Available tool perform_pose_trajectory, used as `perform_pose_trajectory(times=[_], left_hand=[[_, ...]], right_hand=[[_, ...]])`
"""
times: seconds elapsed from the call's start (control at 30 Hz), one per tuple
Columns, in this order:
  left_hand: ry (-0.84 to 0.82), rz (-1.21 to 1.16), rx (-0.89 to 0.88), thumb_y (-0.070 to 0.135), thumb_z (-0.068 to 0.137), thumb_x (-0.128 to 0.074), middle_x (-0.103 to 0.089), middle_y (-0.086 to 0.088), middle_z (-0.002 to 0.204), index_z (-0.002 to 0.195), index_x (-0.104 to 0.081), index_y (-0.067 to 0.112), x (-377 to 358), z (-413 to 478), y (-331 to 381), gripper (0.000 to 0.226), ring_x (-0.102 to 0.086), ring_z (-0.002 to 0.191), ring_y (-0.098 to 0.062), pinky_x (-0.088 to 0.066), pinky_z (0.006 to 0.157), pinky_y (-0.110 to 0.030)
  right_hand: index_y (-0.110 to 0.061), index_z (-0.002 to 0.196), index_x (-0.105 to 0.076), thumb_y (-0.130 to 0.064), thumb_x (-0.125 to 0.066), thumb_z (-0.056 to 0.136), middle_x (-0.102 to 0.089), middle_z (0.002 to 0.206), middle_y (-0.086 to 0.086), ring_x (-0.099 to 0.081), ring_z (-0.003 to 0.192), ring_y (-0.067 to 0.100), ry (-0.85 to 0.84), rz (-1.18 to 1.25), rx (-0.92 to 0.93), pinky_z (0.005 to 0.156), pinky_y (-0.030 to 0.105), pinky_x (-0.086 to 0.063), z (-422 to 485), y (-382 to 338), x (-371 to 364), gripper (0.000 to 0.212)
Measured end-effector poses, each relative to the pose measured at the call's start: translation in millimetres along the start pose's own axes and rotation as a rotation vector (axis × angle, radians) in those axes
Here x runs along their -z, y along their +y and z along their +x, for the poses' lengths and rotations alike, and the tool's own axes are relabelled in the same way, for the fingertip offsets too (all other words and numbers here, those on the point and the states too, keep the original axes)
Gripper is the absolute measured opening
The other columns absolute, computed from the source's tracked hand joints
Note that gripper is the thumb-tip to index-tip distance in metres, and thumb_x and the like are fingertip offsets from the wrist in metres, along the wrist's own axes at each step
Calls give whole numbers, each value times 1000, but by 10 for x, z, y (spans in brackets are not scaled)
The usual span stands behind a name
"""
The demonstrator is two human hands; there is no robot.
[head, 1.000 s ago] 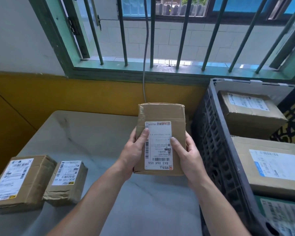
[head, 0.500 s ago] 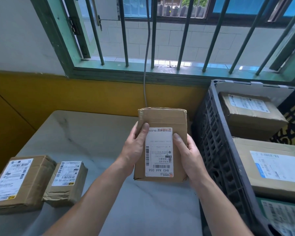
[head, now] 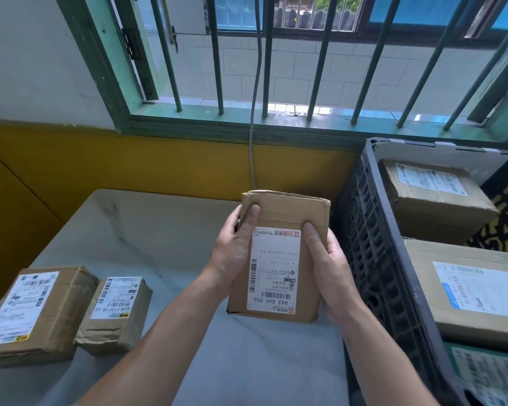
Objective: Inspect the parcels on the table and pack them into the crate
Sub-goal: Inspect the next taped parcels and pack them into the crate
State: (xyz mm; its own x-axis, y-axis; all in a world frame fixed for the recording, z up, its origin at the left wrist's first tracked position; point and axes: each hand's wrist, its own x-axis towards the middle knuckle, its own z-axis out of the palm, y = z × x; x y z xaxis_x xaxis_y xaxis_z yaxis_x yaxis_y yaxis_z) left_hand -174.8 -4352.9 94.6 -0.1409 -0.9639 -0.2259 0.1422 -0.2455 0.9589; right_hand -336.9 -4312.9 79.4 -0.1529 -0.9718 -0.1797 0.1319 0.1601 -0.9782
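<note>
I hold a brown cardboard parcel [head: 285, 212] with a white shipping label above the grey table [head: 147, 230]. My left hand [head: 235, 247] grips its left side, thumb on the top face. My right hand [head: 326, 268] grips its right side, thumb beside the label. Two more brown labelled parcels lie at the table's left: a larger one [head: 38, 312] and a smaller, crumpled one [head: 115, 312] touching it. The black plastic crate [head: 373, 235] stands to the right and holds several labelled parcels [head: 434, 194], stacked close together.
A yellow-and-white wall and a green-framed barred window [head: 264, 54] rise behind the table. A grey cable [head: 254, 98] hangs down from the window to the table's back edge. The crate's lattice wall stands just right of my right hand.
The parcel has tipped its far end away and its label now faces up more. My left thumb has slid off the label toward the parcel's far corner. The table parcels have not moved.
</note>
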Motion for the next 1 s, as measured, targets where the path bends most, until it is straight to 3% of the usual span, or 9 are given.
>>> perform_pose_trajectory(times=[0.1,0.2,0.3,0.43,0.57,0.63,0.7,0.87,1.0], left_hand=[[-3,22,-13,66,83,-63,-78,-3,117,125,-64,32,-6,-36,-29,54,-73,112,-25,-55,103,-49],[-28,51,-29,65,89,-65,-76,-3,120,133,-60,31,-32,-48,-102,56,-72,114,-25,-53,106,-50],[-38,55,-25,77,79,-65,-73,0,128,138,-56,38,-20,-35,-116,71,-68,122,-24,-47,111,-54],[-44,85,11,97,63,-58,-67,2,139,147,-48,35,-11,19,-57,105,-62,131,-21,-44,115,-51],[-1,127,-28,89,76,-51,-76,5,121,135,-58,39,-17,8,-98,77,-70,117,-19,-51,108,-51],[0,131,-47,85,78,-48,-77,7,116,131,-60,40,-25,-16,-118,70,-72,112,-15,-52,107,-48],[-12,125,-31,90,73,-49,-75,8,122,137,-56,44,-27,-31,-128,80,-70,118,-15,-48,111,-49],[-68,86,40,103,67,-41,-62,5,145,151,-44,45,-9,-36,-29,102,-59,134,-21,-39,118,-53],[-54,96,-9,69,101,-33,-76,-3,120,139,-58,30,0,-32,30,60,-73,109,-19,-56,96,-37]], right_hand=[[-34,136,-55,-65,-53,92,-78,113,0,-75,105,19,-9,-24,3,95,45,-59,33,-69,12,54],[-33,127,-58,-76,-44,90,-78,105,1,-76,99,19,46,-50,24,88,39,-60,74,-117,15,58],[-35,128,-57,-74,-41,86,-79,99,-1,-76,94,16,84,-69,31,81,34,-61,64,-111,-5,59],[-33,131,-57,-74,-46,84,-80,102,-2,-76,98,17,86,-56,29,95,49,-60,42,-46,-7,63],[-40,133,-56,-77,-42,88,-78,107,-2,-75,102,18,41,-59,22,95,48,-59,39,-55,-7,60],[-38,128,-58,-76,-35,90,-77,105,-4,-75,96,11,40,-44,3,84,35,-60,58,-100,10,58],[-38,125,-58,-74,-30,93,-76,103,-4,-75,86,4,53,-54,-10,74,25,-56,73,-136,23,55],[-34,129,-62,-67,-35,103,-75,111,7,-73,103,22,101,1,-21,88,41,-60,46,-111,-35,51],[-29,127,-63,-54,-30,107,-71,117,18,-71,101,31,45,53,-21,77,43,-60,21,-99,-34,45]])
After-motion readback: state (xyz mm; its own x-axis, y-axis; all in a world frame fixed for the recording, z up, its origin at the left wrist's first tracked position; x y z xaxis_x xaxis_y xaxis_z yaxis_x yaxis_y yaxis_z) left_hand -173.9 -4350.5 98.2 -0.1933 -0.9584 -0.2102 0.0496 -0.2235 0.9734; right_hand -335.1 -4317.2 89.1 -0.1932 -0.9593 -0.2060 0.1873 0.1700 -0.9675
